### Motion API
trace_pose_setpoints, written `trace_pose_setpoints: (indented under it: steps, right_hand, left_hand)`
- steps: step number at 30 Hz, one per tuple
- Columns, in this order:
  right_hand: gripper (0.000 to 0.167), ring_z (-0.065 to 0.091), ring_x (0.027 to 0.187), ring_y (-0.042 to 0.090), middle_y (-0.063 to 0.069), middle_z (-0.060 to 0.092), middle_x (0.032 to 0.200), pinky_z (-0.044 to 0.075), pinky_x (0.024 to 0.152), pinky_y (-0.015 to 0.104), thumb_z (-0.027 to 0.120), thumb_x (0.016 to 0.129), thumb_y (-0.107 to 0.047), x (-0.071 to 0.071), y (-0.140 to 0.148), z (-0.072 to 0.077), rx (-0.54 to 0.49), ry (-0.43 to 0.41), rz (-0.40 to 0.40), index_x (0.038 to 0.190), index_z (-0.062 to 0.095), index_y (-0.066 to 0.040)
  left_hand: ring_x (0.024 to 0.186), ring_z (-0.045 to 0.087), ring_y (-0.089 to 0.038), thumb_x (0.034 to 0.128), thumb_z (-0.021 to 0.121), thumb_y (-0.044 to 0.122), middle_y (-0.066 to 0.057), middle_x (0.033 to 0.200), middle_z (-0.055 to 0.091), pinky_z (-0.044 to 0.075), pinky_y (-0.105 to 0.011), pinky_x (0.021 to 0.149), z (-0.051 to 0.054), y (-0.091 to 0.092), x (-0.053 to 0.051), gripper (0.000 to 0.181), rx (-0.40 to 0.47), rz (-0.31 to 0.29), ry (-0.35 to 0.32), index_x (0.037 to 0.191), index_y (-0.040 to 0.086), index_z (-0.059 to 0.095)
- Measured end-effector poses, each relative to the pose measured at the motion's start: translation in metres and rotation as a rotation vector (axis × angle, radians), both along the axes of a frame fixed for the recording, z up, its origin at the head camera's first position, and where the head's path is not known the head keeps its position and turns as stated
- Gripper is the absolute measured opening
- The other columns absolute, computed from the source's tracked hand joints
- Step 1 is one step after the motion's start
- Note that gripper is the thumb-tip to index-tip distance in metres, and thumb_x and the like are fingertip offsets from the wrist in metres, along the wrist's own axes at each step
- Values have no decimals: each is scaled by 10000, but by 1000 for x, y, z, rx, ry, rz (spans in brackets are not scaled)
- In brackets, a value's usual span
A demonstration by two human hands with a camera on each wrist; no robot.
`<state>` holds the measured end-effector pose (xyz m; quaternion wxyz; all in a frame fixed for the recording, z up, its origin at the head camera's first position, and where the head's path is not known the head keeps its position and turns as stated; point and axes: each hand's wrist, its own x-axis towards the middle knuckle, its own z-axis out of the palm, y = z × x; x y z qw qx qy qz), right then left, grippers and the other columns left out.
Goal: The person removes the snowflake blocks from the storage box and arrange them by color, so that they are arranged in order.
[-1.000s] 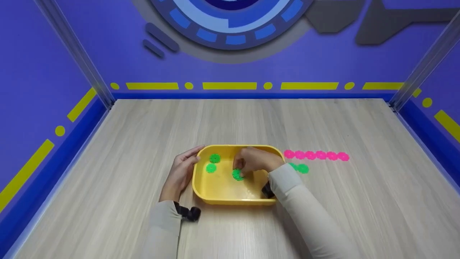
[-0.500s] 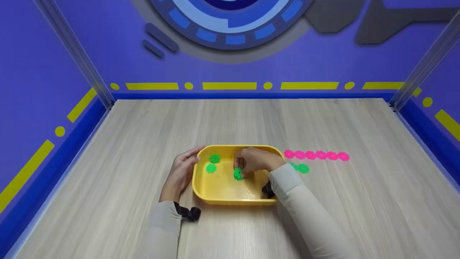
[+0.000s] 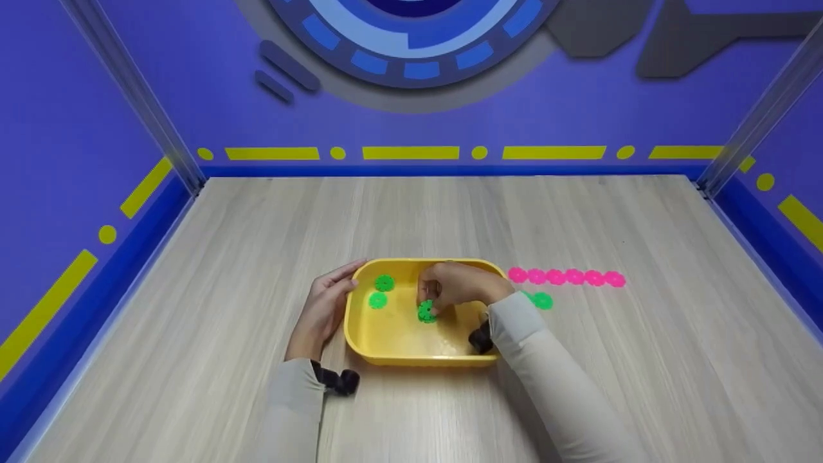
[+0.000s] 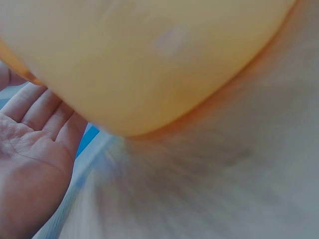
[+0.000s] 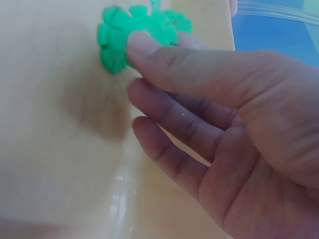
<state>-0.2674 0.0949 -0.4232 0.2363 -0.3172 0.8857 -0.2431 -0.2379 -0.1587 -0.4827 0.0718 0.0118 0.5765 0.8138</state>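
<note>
A yellow plastic tub (image 3: 392,350) sits on the table. My left hand (image 3: 321,308) holds its left rim, thumb at the edge and fingers along the outside wall; in the left wrist view these fingers (image 4: 42,112) look nearly straight. Inside the tub, my right hand (image 3: 453,283) pinches a green snowflake disc (image 3: 426,311) between thumb and fingers. The right wrist view has the thumb on the face of this notched green disc (image 5: 142,25), with more green notched edge showing behind it. Two other green discs (image 3: 384,283) lie at the tub's left side.
Right of the tub, a row of several pink discs (image 3: 566,277) lies on the wooden table (image 3: 270,244). Just below it are green discs (image 3: 542,300), partly hidden by the right sleeve. Blue-purple panels (image 3: 411,128) enclose the back and sides.
The pinched green disc has tilted and shifted slightly in my right fingers. The right wrist has moved a little to the right. The left hand and tub look unchanged.
</note>
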Motion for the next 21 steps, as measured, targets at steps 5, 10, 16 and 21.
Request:
trace_pose_setpoints:
  steps: [5,10,16,21]
  right_hand:
    - [138,537,748,99,-10,660,852,503,682,209,754,787,-34,0,3,2,-20,-9,17,887,699,-112]
    - [122,549,727,85,1,692,871,496,657,187,713,814,-25,-2,9,3,-45,28,57,889,713,-121]
    - [116,584,771,103,40,708,879,509,678,182,711,809,-15,-4,15,5,-92,60,76,898,715,-90]
    - [126,612,796,118,26,715,880,534,700,211,682,824,-19,-4,21,9,-121,56,58,914,724,-96]
  left_hand:
    - [1228,535,-171,874,472,-63,-185,1402,510,460,-293,1031,0,0,0,467,1,4,-3,1340,-89,499]
    - [1237,525,-171,866,479,-65,-190,1406,505,469,-270,1013,0,0,0,474,0,11,-1,1338,-97,496]
    - [1286,490,-199,874,468,-50,-194,1431,477,417,-329,1080,0,0,0,481,-16,-1,0,1353,-82,487]
    - [1282,494,-200,876,469,-50,-190,1434,475,391,-368,1102,0,0,-1,481,-15,-1,-13,1356,-74,488]
